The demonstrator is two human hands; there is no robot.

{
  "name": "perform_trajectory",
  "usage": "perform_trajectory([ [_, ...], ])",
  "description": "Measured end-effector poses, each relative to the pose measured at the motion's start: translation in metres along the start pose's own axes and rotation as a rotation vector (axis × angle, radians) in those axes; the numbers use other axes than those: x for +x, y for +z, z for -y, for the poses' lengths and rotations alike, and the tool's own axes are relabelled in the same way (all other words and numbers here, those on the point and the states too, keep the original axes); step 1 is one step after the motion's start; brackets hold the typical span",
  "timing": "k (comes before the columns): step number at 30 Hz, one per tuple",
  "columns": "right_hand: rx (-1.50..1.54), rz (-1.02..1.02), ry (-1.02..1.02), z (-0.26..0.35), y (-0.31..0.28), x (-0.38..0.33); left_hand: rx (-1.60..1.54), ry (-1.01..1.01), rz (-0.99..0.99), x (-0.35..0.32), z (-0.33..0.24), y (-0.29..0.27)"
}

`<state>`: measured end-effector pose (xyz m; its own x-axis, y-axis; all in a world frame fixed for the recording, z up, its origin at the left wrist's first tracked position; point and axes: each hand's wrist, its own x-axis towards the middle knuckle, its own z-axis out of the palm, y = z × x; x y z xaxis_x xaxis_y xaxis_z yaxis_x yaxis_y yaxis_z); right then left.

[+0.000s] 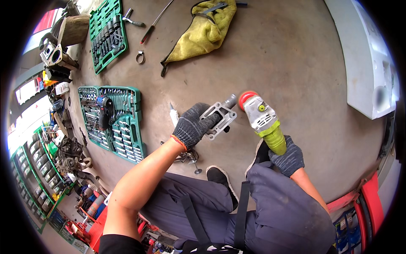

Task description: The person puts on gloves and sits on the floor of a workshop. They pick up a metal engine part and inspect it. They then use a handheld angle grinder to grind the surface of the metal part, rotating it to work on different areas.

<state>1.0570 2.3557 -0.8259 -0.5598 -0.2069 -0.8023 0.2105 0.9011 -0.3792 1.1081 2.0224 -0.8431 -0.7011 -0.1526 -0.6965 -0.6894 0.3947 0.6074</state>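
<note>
While gripped: 1 grinder [264,122], 1 flange [220,117].

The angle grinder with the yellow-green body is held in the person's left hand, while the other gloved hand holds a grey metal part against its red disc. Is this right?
Not quite. The head view shows the angle grinder in the right hand, not the left. The left hand, also gloved, holds the grey metal part at the red disc.
</note>
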Motion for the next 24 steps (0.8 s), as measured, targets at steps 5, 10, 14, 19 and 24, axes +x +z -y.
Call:
perform_trajectory([
  [5, -0.046, -0.01, -0.001, 0.015, -0.003, -0.007, -0.101, -0.066, 0.035, -0.001, -0.009, 0.003],
  [10, -0.072, 0.037, 0.02, 0.006, 0.0, -0.002, -0.105, -0.103, 0.032, -0.001, -0.001, -0.011],
  [14, -0.059, 0.044, 0.059, 0.018, -0.004, -0.008, -0.032, -0.045, 0.024, 0.007, -0.002, -0.012],
  [19, -0.081, 0.048, 0.073, 0.013, -0.002, -0.006, 0.082, 0.152, 0.034, 0.007, 0.013, -0.02],
  [24, -0.069, 0.021, 0.043, 0.004, -0.001, -0.008, -0.397, -0.202, 0.169, 0.009, -0.012, -0.037],
])
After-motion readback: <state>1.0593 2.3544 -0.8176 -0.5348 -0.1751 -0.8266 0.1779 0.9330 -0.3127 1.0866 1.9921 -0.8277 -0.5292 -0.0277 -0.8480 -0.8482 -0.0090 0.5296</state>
